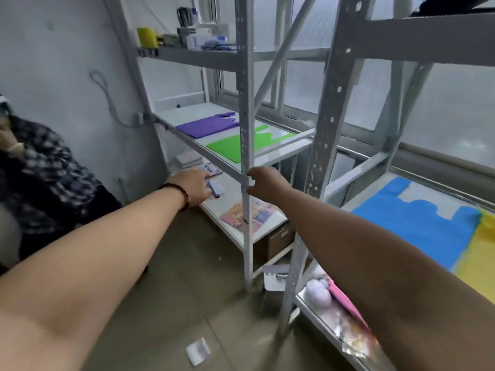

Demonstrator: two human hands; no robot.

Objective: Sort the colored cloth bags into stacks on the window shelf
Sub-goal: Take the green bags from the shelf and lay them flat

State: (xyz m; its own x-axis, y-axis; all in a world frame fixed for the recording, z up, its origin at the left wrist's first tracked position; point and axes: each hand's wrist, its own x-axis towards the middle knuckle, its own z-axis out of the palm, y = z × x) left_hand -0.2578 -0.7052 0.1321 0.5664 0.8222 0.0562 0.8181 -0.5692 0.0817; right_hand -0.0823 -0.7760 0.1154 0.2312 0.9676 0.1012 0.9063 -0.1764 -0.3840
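From the head camera, our left hand (197,187) reached to the lower shelf (233,191), fingers over a small blue-and-white card (215,187); we could not tell whether it gripped. Our right hand (263,184) curled at the grey metal shelf post (247,103), thumb and fingers apart. On the window shelf (281,149) lay a flat purple cloth bag (206,125) and, toward its right end, a flat green cloth bag (230,145). A blue cloth bag (417,223) touched a yellow cloth bag (479,255) on the nearer rack.

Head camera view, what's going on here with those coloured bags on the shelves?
A person is sorting flat cloth bags on grey metal shelving by the window. A purple bag and a green bag lie side by side on one shelf; a blue bag and a yellow bag lie on the nearer one. Both hands hold no bag: the left hand reaches toward a lower shelf, the right hand is at the upright.
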